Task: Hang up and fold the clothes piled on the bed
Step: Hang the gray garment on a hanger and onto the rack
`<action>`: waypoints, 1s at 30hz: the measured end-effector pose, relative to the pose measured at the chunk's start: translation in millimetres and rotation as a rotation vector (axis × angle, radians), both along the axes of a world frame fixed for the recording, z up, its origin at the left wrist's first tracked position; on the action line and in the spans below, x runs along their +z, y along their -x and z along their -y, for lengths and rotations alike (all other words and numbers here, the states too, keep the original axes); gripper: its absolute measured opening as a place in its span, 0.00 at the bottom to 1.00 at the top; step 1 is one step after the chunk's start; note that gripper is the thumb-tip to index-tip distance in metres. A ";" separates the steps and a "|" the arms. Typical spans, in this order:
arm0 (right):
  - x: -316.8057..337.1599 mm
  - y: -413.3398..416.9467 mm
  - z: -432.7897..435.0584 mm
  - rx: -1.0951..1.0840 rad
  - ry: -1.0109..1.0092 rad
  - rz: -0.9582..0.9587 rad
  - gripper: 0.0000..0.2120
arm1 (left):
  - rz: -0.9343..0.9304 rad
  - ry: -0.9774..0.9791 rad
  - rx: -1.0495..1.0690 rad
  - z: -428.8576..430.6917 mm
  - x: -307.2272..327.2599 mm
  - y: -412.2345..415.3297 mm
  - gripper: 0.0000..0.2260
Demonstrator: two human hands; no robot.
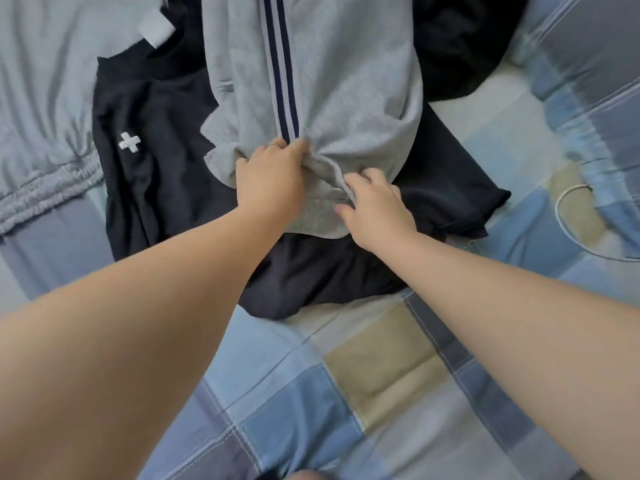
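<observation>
Checked cotton comes first, right under your forearms: the bed sheet in blue, beige and slate squares, smooth and flat enough to fold on. Just beyond it a navy garment lies slumped and thin-looking, pinned under the piece you are working. Now your hands: your left hand has its fingers dug into the grey garment, bunching cloth right at the foot of the twin navy stripes, and your right hand sits just beside it with fingers curled over the thick folded hem. Both are clamped on that same edge, close together, not quite touching. It reads as a soft, mottled fleece-type knit, light, limp, no stiffness at all, so expect it to sag wherever you are not holding. I'd judge the ribbed hem the firmest place to grip, with your hands spread wider toward the corners before any lift. Further out on the left lies a dark top with a white cross mark, then a pale grey piece with a gathered elastic band. Off right a thin white loop lies on the sheet, and at the far end is a black heap.
</observation>
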State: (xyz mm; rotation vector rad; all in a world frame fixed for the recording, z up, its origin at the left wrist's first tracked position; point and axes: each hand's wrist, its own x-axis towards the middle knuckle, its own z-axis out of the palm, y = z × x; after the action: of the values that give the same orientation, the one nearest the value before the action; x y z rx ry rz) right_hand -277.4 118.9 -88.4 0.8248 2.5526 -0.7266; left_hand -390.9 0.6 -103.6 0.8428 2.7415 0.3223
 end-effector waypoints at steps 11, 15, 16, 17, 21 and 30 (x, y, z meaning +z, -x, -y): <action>2.4 -92.8 15.7 0.031 -0.043 -0.030 0.12 | 0.150 0.057 -0.069 47.0 0.6 -99.7 0.06; 23.7 -152.6 38.4 -0.018 -0.036 -0.002 0.10 | 0.296 0.078 -0.027 63.7 21.9 -161.8 0.10; 30.7 -167.8 44.6 -0.031 -0.030 0.022 0.10 | 0.340 0.093 -0.034 68.6 28.2 -177.0 0.12; 38.2 -183.7 51.1 -0.045 -0.021 0.044 0.09 | 0.388 0.114 -0.038 74.4 35.0 -192.6 0.13; 66.6 -257.3 71.8 -0.069 0.001 0.175 0.09 | 0.631 0.214 -0.068 93.6 64.5 -263.5 0.15; 103.9 -359.5 72.8 -0.092 0.158 0.515 0.09 | 1.069 0.255 -0.104 115.7 100.9 -355.2 0.11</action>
State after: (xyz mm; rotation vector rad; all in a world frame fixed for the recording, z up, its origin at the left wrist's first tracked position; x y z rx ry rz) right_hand 82.1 46.1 15.5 0.9387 1.9870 -0.6327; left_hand -35.7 -115.1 -2.6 0.5083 1.6888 0.2770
